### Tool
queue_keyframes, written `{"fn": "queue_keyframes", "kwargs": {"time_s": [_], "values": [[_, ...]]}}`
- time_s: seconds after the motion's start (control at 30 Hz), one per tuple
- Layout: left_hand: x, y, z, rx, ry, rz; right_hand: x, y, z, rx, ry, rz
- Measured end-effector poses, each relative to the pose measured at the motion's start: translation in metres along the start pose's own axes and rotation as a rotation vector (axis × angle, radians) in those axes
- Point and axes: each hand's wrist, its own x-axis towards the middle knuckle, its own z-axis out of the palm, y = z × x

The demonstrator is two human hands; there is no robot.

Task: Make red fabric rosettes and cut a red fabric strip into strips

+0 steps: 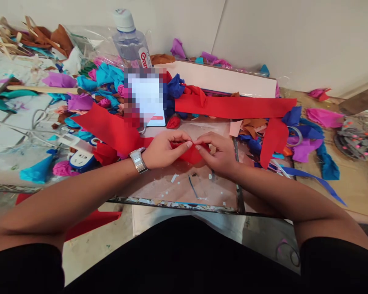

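Both hands meet over the middle of the table and pinch a piece of red crepe paper (193, 156) between thumbs and forefingers. My left hand (168, 150), with a metal watch at the wrist, holds the paper's left part. My right hand (218, 152) grips it on the right, its fingertips touching those of the left. A wide red strip (110, 127) runs off to the left from behind my left hand. Another long red strip (242, 107) lies behind the hands. A small red rolled flower (173, 122) sits just beyond my left hand.
Behind the hands stand a lit phone (147, 96) and a clear bottle (130, 43). A white and blue power strip (81, 158) lies at left among coloured paper scraps. A roll of tape (295, 136) and a blue ribbon (318, 179) are at right. The table's front edge is near.
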Motion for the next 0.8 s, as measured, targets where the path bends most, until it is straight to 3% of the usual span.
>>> {"fn": "queue_keyframes", "kwargs": {"time_s": [0.23, 0.53, 0.7, 0.8], "values": [[0.001, -0.001, 0.0, -0.011, -0.021, -0.001, -0.002, 0.001, 0.0, 0.064, -0.02, 0.013], [0.004, -0.008, -0.01, 0.074, 0.058, -0.024, -0.001, 0.011, 0.009, 0.289, 0.238, 0.275], [0.006, -0.009, -0.011, 0.21, 0.012, -0.035, 0.005, 0.016, 0.008, 0.319, 0.267, 0.338], [0.007, -0.009, -0.012, 0.233, 0.047, -0.044, 0.005, 0.017, 0.009, 0.346, 0.291, 0.339]]}}
